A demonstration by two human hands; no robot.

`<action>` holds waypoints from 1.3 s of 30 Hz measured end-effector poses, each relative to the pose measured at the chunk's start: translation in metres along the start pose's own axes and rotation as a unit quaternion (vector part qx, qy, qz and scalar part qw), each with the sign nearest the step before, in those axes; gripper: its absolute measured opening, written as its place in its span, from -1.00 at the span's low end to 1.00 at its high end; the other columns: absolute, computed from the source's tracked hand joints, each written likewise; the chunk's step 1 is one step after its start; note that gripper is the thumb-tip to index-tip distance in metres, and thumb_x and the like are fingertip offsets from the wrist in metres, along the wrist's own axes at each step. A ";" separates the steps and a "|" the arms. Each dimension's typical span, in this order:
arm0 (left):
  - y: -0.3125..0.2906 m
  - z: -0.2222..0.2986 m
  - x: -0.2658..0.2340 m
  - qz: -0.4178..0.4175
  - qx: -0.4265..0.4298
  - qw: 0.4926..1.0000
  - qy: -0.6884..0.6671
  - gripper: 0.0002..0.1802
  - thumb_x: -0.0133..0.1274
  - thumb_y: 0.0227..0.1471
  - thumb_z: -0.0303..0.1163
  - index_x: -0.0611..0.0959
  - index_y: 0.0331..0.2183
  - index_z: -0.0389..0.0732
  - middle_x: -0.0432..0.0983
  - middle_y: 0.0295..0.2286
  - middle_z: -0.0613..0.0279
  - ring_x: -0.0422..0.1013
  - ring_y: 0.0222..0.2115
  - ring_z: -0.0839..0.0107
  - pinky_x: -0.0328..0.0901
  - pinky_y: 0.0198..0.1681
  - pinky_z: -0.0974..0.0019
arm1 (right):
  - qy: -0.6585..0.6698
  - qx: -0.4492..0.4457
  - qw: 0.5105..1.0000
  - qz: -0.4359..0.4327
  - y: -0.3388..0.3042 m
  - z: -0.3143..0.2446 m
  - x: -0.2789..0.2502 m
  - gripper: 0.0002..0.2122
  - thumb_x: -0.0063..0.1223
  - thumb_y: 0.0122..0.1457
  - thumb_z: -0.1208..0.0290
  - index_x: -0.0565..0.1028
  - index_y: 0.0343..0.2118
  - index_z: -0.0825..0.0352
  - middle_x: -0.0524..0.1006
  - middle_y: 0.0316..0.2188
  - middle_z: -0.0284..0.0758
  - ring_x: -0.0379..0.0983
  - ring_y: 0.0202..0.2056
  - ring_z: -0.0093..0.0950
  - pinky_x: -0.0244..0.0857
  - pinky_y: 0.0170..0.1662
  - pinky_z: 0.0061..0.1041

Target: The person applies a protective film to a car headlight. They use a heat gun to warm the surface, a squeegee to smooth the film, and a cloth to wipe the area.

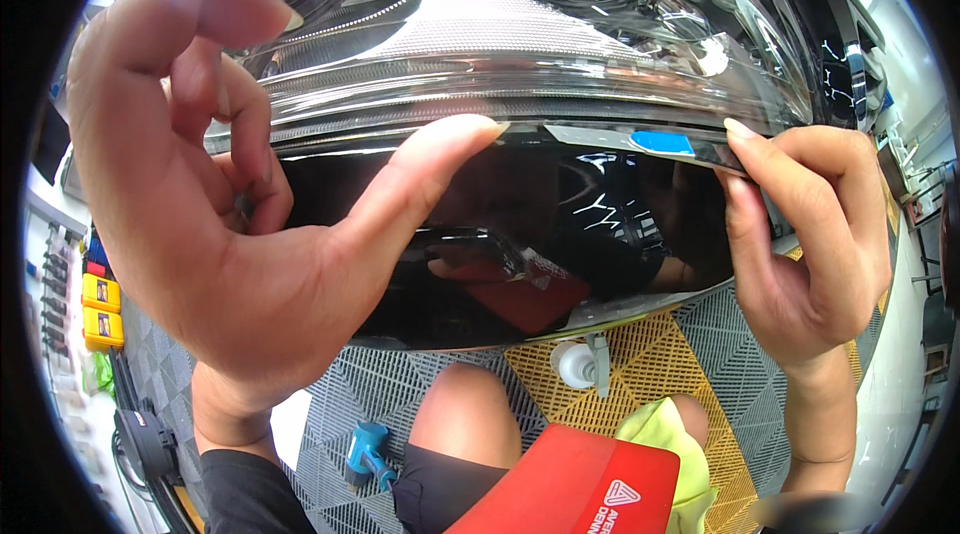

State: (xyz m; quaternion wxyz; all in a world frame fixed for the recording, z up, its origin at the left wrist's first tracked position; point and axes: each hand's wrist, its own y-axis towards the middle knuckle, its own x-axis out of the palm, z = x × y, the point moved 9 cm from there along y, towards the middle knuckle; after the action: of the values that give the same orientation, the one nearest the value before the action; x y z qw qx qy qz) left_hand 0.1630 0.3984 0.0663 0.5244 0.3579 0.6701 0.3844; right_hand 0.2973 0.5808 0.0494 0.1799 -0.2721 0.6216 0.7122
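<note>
The left hand (180, 214), at 9 o'clock, is bare, its thumbnail reaching past the fingertip; the right hand (825, 214), at 3 o'clock, is bare too. A black sleeve (255, 494) shows at 7 o'clock, dark shorts (445, 492) at 6. A dark patch (812, 512) crosses the right forearm at 4 o'clock (cuff or band, too blurred to tell).

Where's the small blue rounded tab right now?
In the head view, right of centre, the blue tab is on the thin grey-black strip below the clear headlight, just left of the right hand.
</note>
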 end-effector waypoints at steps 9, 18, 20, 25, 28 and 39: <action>-0.003 -0.008 -0.005 -0.036 -0.118 0.992 0.006 0.00 0.60 -0.29 -0.53 0.37 0.15 -0.19 0.34 -0.38 0.37 0.11 -0.59 0.73 -0.05 -0.61 0.70 | 0.014 0.014 1.000 -0.001 -0.002 0.003 0.002 -0.66 0.27 -0.01 0.81 0.63 -0.11 0.47 0.50 -0.34 -0.21 0.47 -0.36 -0.43 0.38 -0.33 -0.56; -0.005 -0.010 -0.005 -0.029 -0.143 0.989 0.009 0.01 0.60 -0.28 -0.52 0.35 0.16 -0.14 0.32 -0.41 0.38 0.08 -0.59 0.74 -0.08 -0.60 0.69 | 0.009 0.014 1.000 0.001 -0.004 0.006 0.001 -0.66 0.28 -0.01 0.81 0.63 -0.12 0.49 0.50 -0.33 -0.22 0.47 -0.35 -0.43 0.38 -0.33 -0.55; -0.003 -0.012 -0.006 -0.024 -0.156 0.987 -0.009 0.00 0.60 -0.28 -0.52 0.36 0.15 -0.14 0.31 -0.42 0.39 0.07 -0.59 0.74 -0.09 -0.60 0.68 | 0.009 0.014 1.000 0.001 -0.004 0.006 0.000 -0.67 0.28 -0.01 0.81 0.63 -0.12 0.49 0.50 -0.33 -0.22 0.47 -0.36 -0.44 0.38 -0.33 -0.55; -0.002 -0.013 -0.006 -0.021 -0.163 0.986 -0.013 -0.03 0.60 -0.28 -0.52 0.37 0.13 -0.14 0.30 -0.43 0.39 0.07 -0.59 0.73 -0.09 -0.60 0.68 | 0.009 0.015 1.000 0.010 -0.007 0.010 0.000 -0.67 0.28 -0.01 0.81 0.63 -0.12 0.49 0.50 -0.34 -0.22 0.47 -0.36 -0.44 0.38 -0.33 -0.55; -0.001 -0.012 -0.005 -0.021 -0.162 0.987 -0.008 -0.04 0.60 -0.27 -0.52 0.38 0.12 -0.14 0.30 -0.44 0.40 0.06 -0.59 0.73 -0.08 -0.60 0.67 | 0.010 0.017 1.000 0.012 -0.008 0.011 -0.001 -0.67 0.28 -0.01 0.81 0.63 -0.13 0.48 0.50 -0.35 -0.22 0.46 -0.36 -0.43 0.38 -0.34 -0.55; -0.003 -0.012 -0.006 -0.028 -0.157 0.987 -0.001 -0.04 0.60 -0.27 -0.52 0.38 0.13 -0.13 0.31 -0.41 0.39 0.09 -0.57 0.72 -0.07 -0.59 0.68 | 0.013 0.013 1.000 0.001 -0.009 0.014 -0.001 -0.65 0.29 -0.02 0.81 0.63 -0.12 0.47 0.49 -0.34 -0.24 0.46 -0.36 -0.44 0.37 -0.34 -0.56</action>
State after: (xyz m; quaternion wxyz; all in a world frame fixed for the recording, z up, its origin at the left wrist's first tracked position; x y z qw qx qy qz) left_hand 0.1524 0.3906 0.0680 0.5852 0.2529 0.6108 0.4696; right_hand 0.3017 0.5958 0.0439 0.1750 -0.2782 0.6335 0.7005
